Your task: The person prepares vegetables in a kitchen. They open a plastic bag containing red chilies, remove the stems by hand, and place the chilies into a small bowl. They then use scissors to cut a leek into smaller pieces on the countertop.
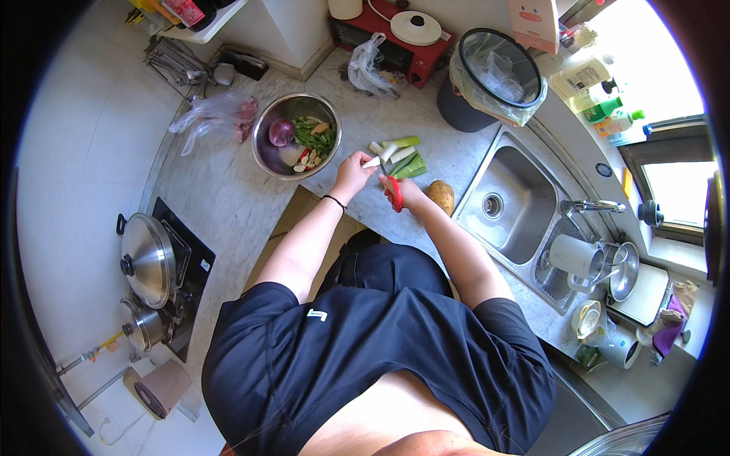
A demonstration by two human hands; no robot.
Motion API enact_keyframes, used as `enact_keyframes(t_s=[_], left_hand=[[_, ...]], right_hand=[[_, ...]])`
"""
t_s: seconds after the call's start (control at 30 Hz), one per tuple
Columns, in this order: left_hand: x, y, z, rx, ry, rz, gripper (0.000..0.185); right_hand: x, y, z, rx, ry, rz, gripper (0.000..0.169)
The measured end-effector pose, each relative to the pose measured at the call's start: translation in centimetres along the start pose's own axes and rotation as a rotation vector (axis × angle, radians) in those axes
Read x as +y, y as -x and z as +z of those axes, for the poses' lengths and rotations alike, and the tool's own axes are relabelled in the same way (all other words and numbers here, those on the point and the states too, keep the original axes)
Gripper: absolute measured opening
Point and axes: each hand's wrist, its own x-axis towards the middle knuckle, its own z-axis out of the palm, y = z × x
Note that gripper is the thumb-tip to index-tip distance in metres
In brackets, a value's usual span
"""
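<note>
My left hand [352, 174] grips a short white piece of leek or scallion stalk [372, 163] over the worktop. Close beside it, my right hand [406, 192] is closed around the red handles of a pair of scissors [397, 196], whose blades point at the stalk. Just beyond lie cut white stalk pieces [402, 154] and green leaf sections [410, 166]. A potato [441, 196] rests to the right of my right hand. Left of my left hand stands a steel bowl [259, 154] with a purple onion [281, 132], leafy greens [315, 135], garlic and red chilli.
A sink [524, 222] with a faucet [596, 206] is at the right. Behind it stands a lined bin [465, 102]. A plastic bag of meat [228, 117] lies left of the bowl. Lidded pans [149, 259] sit on the stove at left. A red toaster oven [373, 17] stands at the back.
</note>
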Motion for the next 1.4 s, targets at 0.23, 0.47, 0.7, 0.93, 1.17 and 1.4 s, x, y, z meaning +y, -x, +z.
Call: enact_keyframes(t_s=[0.23, 0.47, 0.7, 0.93, 1.17, 1.4], left_hand=[[-3.3, -1.1, 1.0, -0.043, 0.869, -0.452, 0.034], [-0.5, -1.0, -2.5, -0.015, 1.023, -0.176, 0.034], [3.2, 0.1, -2.7, 0.069, 1.011, -0.192, 0.026], [3.2, 1.2, -1.7, 0.041, 0.889, -0.265, 0.017], [1.3, 1.9, -1.7, 0.087, 0.783, -0.27, 0.017], [-0.2, 2.9, -1.1, 0.133, 0.745, -0.31, 0.019]], right_hand=[[2.6, -2.1, 0.2, 0.122, -0.062, -0.038, 0.057], [1.3, 2.6, -1.0, 0.117, -0.18, -0.188, 0.054], [-0.1, 6.2, 0.7, -0.371, -0.115, -0.227, 0.058], [-2.0, 3.8, 1.3, -0.219, 0.017, 0.035, 0.099], [-2.1, 2.5, 1.6, -0.303, 0.001, 0.135, 0.112], [-2.1, 2.0, 0.9, -0.407, 0.011, 0.199, 0.114]])
